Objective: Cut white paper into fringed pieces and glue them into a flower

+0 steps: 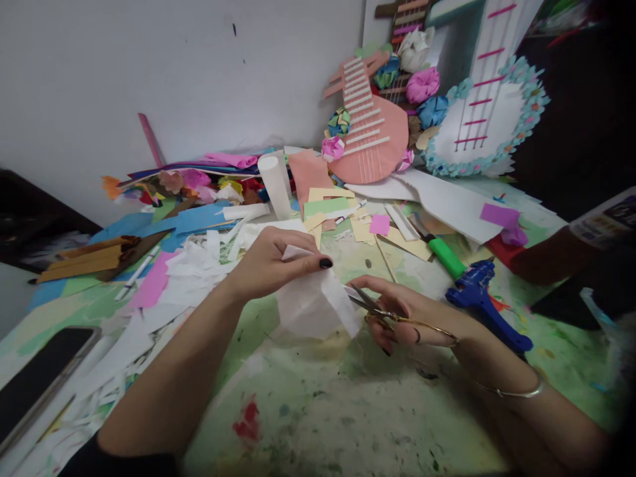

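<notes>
In the middle of the view, my left hand (278,262) pinches a sheet of thin white paper (311,305) between thumb and fingers. The paper hangs down over the table, with one edge folded. On the right, my right hand (405,311) is closed around a pair of scissors (380,310) with gold-coloured handles. Their blades are parted and point left, close to the paper's right edge. Whether the blades touch the paper I cannot tell.
A blue glue gun (479,298) lies right of my right hand, beside a green-handled tool (446,257). White paper scraps (193,268) and a phone (44,364) are on the left. Paper instruments, including a pink one (382,136), lean at the back. A white roll (275,185) stands upright.
</notes>
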The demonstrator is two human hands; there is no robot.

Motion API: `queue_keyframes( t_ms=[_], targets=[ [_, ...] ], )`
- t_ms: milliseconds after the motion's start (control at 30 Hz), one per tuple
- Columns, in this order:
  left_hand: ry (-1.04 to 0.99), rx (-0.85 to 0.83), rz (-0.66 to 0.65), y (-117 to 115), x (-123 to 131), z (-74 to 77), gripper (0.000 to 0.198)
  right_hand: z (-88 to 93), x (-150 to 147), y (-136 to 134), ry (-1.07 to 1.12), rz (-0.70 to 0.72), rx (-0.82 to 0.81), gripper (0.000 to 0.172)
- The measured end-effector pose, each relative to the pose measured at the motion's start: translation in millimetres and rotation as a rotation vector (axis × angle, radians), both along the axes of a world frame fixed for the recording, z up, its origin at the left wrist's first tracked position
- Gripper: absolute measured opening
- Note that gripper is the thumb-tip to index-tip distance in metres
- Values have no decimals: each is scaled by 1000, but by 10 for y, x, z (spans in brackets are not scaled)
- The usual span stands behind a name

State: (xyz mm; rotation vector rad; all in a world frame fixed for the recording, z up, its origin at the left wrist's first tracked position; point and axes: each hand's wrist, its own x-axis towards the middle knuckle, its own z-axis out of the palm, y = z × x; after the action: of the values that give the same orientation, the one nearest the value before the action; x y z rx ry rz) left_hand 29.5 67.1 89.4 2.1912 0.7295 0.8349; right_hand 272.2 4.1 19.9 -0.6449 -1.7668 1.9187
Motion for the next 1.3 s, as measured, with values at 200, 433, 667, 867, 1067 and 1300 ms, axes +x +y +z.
queue_keyframes(
  t_ms=[200, 433, 667, 867, 1067, 1300],
  targets=[
    [48, 9, 2, -8, 2, -20, 23, 62, -47, -2, 85, 40, -24, 93],
    [45, -58, 20, 0, 0, -10, 18, 20, -42, -3, 223, 46, -37, 85],
    [74, -344, -103, -21, -11, 31, 18, 90, -66, -33, 192, 14, -39, 82],
    [86, -328, -211, -32, -9, 38, 10, 73, -38, -18, 146, 51, -80, 88],
    [64, -220, -144, -18, -22, 9, 10, 11, -47, 3, 216, -10, -86, 92],
    [22, -157, -112, 7, -25, -10, 11, 12, -43, -16, 191, 25, -61, 90]
  ],
)
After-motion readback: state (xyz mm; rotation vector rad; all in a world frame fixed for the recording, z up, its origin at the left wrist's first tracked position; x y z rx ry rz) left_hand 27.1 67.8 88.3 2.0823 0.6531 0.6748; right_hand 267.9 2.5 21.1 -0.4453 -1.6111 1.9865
